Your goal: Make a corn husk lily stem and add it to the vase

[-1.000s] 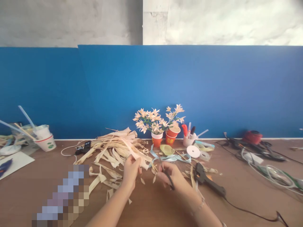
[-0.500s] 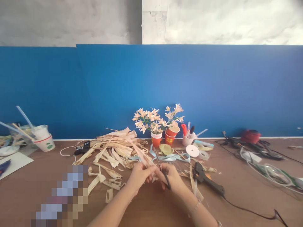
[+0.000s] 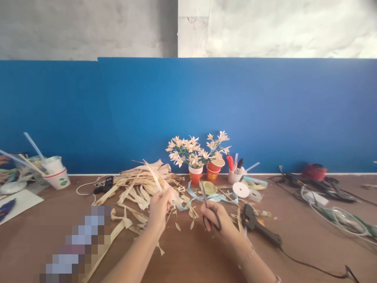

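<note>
My left hand (image 3: 159, 208) is closed round a pale dried husk strip (image 3: 156, 177), its pointed end sticking up over the heap of husks (image 3: 141, 188). In my right hand (image 3: 216, 218) is a pair of scissors (image 3: 204, 192), blades pointing up and away, fingers through the dark handle. The scissors are apart from the strip. Small cut husk pieces (image 3: 178, 226) lie on the table between my hands. Behind them stand orange paper cups (image 3: 195, 177) holding pale flowers (image 3: 188, 149) on green stems.
On the right lie a black glue gun (image 3: 259, 226) with its cord, a white disc (image 3: 240, 190), a tape roll (image 3: 255, 195) and tangled cables (image 3: 332, 216). A white tool cup (image 3: 234, 177) stands at the back. Farther left is a paper cup (image 3: 57, 179) with straws.
My hands have moved apart. The left has drawn the husk strip leftward, while the scissors have shifted slightly right. Small husk pieces now show on the table between them.
</note>
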Tool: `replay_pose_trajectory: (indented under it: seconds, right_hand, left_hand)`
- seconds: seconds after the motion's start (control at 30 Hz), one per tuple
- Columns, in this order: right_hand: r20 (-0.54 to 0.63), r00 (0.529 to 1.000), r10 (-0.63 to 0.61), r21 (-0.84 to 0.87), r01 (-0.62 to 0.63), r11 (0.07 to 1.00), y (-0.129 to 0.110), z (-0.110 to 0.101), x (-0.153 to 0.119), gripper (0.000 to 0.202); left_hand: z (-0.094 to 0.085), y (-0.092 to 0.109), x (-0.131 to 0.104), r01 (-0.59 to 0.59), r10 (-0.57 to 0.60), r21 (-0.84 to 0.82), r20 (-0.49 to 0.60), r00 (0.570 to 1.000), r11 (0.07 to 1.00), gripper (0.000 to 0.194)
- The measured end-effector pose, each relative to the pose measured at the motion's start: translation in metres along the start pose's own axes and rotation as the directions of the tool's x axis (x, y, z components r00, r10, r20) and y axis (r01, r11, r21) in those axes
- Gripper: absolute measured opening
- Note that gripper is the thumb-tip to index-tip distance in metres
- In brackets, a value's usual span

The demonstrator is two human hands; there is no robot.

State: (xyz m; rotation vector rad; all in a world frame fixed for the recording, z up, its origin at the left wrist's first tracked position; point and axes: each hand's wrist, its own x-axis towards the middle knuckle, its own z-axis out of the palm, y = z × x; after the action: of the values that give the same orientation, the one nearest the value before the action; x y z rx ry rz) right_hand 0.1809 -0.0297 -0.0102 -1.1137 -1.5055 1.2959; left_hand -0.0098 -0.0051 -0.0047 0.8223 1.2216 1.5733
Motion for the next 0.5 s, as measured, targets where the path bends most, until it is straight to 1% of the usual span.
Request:
replay_pose_trajectory:
  seconds: [0.07,0.17,0.23,0.3,0.43,0.5]
  right_hand:
    - [0.065,0.998,0.016,-0.019,-0.015,1.0,0.001,0.004,0.0,0.03]
    - [0.184,0.982,0.033,-0.041,-0.026,0.999,0.003,0.014,-0.002,0.029]
    - [0.228,0.973,0.042,-0.058,-0.03,0.998,0.003,0.02,-0.003,0.03]
    - [0.225,0.973,0.048,-0.066,-0.034,0.997,0.002,0.024,-0.005,0.032]
    - [0.163,0.986,0.021,-0.053,-0.012,0.999,0.001,0.024,-0.005,0.032]
    - [0.186,0.982,0.025,-0.065,-0.013,0.998,0.001,0.023,-0.005,0.033]
  left_hand:
    - [0.002,-0.002,-0.004,-0.01,0.01,0.046,0.001,1.0,0.999,0.036]
    - [0.005,-0.006,-0.01,-0.004,0.006,0.094,-0.015,1.0,0.996,0.039]
    - [0.007,-0.009,-0.013,0.001,0.0,0.115,-0.009,1.0,0.993,0.04]
    - [0.008,-0.01,-0.014,0.002,-0.002,0.136,0.002,1.0,0.991,0.04]
    - [0.009,-0.01,-0.016,-0.019,0.019,0.173,0.002,1.0,0.985,0.04]
    - [0.01,-0.01,-0.017,-0.028,0.03,0.184,-0.009,1.0,0.982,0.04]
